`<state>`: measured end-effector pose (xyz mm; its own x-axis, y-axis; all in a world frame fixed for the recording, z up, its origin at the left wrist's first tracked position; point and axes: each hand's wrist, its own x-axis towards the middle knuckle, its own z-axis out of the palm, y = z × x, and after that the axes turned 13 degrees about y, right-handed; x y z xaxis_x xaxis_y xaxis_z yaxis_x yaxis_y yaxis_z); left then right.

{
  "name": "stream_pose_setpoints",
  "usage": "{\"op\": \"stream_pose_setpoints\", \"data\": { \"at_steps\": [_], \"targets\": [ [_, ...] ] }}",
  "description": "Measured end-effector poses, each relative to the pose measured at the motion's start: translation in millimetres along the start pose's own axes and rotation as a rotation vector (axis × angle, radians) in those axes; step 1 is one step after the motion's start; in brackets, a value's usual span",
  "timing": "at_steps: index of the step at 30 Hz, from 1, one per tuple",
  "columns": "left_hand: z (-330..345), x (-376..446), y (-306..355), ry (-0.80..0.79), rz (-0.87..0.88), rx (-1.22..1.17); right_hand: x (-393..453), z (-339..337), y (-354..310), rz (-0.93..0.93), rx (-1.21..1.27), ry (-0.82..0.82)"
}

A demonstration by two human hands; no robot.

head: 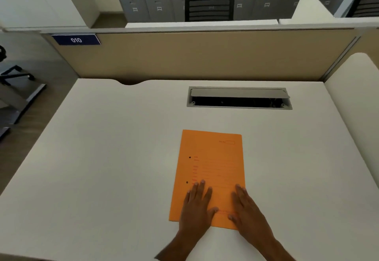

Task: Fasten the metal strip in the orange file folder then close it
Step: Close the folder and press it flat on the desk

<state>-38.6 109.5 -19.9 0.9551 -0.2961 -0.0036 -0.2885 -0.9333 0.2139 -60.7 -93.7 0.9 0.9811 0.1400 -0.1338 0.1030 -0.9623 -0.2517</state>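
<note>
Folder (209, 166) lies shut; your left hand (198, 205) and right hand (249, 213) rest spread flat on it, so press evenly along the spine

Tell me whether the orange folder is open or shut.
Shut. The orange folder lies flat on the desk, front cover up, with the left hand and right hand resting flat on it.

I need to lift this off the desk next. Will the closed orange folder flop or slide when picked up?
The orange folder looks like thin card lying flat, so it probably bends if lifted by one edge. On the smooth white desk it likely slides easily. It seems light.
</note>
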Motion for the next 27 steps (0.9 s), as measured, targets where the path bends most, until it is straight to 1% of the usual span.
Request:
{"op": "stream_pose_setpoints", "data": {
  "at_steps": [2,5,9,12,14,17,20,23,27],
  "targets": [
    [-2,0,-28,0.011,-0.019,0.003,19,0,-26,-0.007,-0.030,-0.017],
    [-8,-1,-66,0.016,-0.048,-0.011,38,2,-58,-0.020,-0.057,-0.100],
    [-19,4,-118,0.031,-0.064,-0.009,70,12,-97,-0.131,-0.062,-0.057],
    [-27,9,-154,0.033,-0.070,0.032,93,18,-120,-0.117,-0.031,-0.076],
    [-33,14,-176,0.014,-0.088,0.058,109,22,-137,-0.140,-0.027,-0.082],
    [-40,27,-208,0.003,-0.120,0.080,138,31,-162,-0.170,-0.032,0.016],
    [-44,43,-233,-0.005,-0.116,0.074,161,33,-177,-0.141,-0.057,-0.057],
    [-48,65,-252,-0.020,-0.089,0.078,185,38,-182,-0.155,-0.046,0.029],
    [-53,104,-269,-0.002,-0.045,0.087,224,42,-180,-0.120,-0.033,0.009]
  ]
}}
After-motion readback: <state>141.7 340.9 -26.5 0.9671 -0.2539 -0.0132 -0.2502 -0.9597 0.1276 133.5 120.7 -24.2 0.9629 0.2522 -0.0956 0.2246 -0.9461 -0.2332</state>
